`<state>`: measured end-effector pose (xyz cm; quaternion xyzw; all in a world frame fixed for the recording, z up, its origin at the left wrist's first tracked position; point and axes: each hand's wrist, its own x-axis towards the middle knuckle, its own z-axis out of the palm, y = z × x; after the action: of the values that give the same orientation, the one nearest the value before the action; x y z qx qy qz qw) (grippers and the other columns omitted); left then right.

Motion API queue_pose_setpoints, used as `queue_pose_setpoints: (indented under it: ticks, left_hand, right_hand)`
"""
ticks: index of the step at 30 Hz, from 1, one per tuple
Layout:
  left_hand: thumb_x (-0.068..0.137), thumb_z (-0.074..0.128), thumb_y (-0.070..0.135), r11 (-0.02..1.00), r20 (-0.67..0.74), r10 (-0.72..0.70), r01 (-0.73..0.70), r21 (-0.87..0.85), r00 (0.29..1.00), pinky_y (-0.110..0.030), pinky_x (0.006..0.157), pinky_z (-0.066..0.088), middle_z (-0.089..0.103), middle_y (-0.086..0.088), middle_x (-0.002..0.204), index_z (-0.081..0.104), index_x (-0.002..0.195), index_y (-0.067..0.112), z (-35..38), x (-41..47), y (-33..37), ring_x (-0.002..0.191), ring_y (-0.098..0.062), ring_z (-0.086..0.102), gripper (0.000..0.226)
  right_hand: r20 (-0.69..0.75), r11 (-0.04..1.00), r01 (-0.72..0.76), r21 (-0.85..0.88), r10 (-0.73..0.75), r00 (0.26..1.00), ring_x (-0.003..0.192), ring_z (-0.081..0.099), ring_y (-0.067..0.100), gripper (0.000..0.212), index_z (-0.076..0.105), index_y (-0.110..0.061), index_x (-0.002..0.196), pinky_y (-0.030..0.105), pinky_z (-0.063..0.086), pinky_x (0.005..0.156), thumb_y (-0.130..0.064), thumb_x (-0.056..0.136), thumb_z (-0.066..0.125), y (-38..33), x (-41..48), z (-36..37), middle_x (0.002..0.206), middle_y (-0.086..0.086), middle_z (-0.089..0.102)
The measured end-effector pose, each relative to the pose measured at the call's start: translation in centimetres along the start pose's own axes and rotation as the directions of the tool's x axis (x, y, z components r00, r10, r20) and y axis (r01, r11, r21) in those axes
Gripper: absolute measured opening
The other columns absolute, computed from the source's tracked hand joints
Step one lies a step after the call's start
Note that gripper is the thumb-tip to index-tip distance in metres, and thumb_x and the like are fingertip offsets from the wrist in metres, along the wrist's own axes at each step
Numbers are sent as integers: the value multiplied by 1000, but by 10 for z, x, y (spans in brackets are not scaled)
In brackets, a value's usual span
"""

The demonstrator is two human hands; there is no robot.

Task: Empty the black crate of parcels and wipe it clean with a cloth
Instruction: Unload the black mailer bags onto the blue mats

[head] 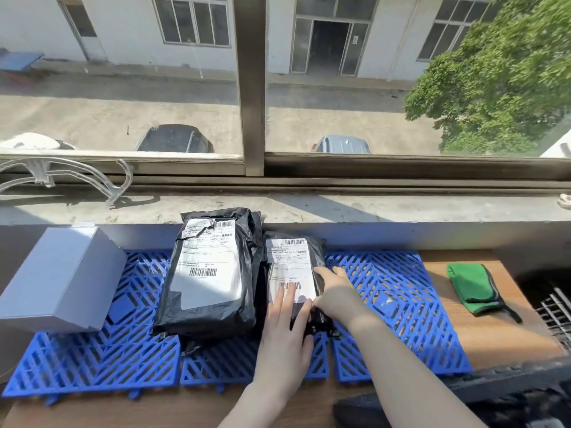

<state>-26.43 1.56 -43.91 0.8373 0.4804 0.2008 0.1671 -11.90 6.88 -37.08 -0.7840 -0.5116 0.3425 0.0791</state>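
Observation:
Two black parcels with white labels lie on the blue grid mats point(401, 304). The large parcel point(210, 273) is on the left, with other black bags under it. The small parcel point(290, 261) lies beside it on the right. My left hand point(287, 332) rests flat on the small parcel's near end, fingers straight over the barcode. My right hand point(335, 293) grips that parcel's right edge between thumb and fingers. A folded green cloth point(472, 287) lies on the wooden table at the right. The black crate point(509, 378) shows only as a rim at the bottom right.
A grey box point(61, 273) stands on the mats at the left. A metal grid point(554, 310) sits at the right edge. The concrete window sill point(370, 211) runs behind the mats and carries a clear plastic hanger point(61, 177). The wooden table point(494, 335) shows between the mats and the crate.

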Motion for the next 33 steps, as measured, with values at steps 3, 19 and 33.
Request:
queue_pose_setpoints:
  ticks: [3, 19, 33]
  left_hand:
    - [81, 50, 33, 997, 52, -6, 2, 75, 999, -46, 108, 37, 48, -9, 144, 53, 135, 20, 0, -4, 2, 131, -31, 47, 55]
    - [86, 63, 25, 999, 36, -34, 33, 28, 999, -46, 113, 33, 46, -12, 147, 53, 135, 14, -16, 23, 3, 139, -34, 38, 52]
    - [88, 53, 22, 777, -249, 175, -289, -559, 953, -22, 81, 46, 62, 13, 98, 59, 118, 26, -105, 35, 238, 90, -1, 57, 31]
  right_hand:
    - [-35, 999, -28, -43, 27, 999, 115, 49, 28, 50, 50, -23, 132, 37, 44, 97, -6, 85, 49, 1, -3, -7, 127, 8, 41]
    - [-14, 986, 167, 24, -166, 986, 131, 39, 21, 57, 39, -16, 144, 25, 30, 106, -6, 90, 51, -30, -20, -29, 147, 6, 35]
    - [-647, 955, 190, 227, 2, 762, 77, 57, 5, 21, 70, -18, 105, 16, 37, 73, -11, 89, 58, 114, -184, -182, 99, -4, 69]
